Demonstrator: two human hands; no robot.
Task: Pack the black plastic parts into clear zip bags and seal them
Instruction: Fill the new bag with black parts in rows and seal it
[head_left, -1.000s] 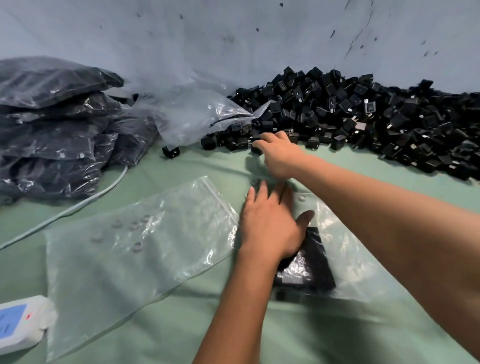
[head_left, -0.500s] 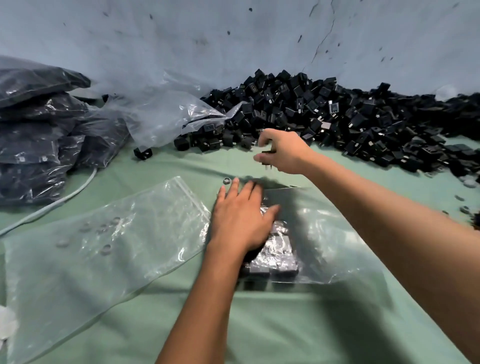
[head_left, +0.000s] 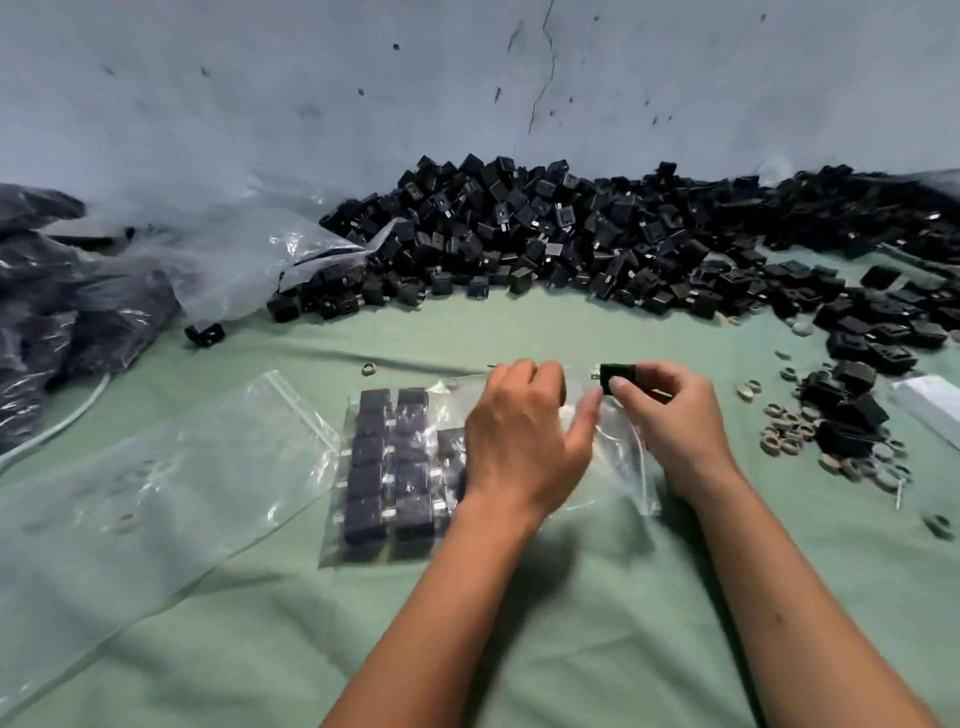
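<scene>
Black plastic parts lie in neat rows inside the clear zip bag on the counter. The left hand rests curled on the bag's mouth; the right hand pinches one part. Pushing it in carelessly could scatter the rows.

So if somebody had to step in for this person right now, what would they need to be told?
Right hand: pinches one black part just above the bag's mouth.
Left hand: rests on the clear zip bag, fingers curled at its opening.
In the bag: black parts in neat rows, filling its left side only.
Supply: big loose pile by the wall.
Done: bag partly filled.
Left: slip this part in, add more, seal. An empty bag waits on the left.
</scene>
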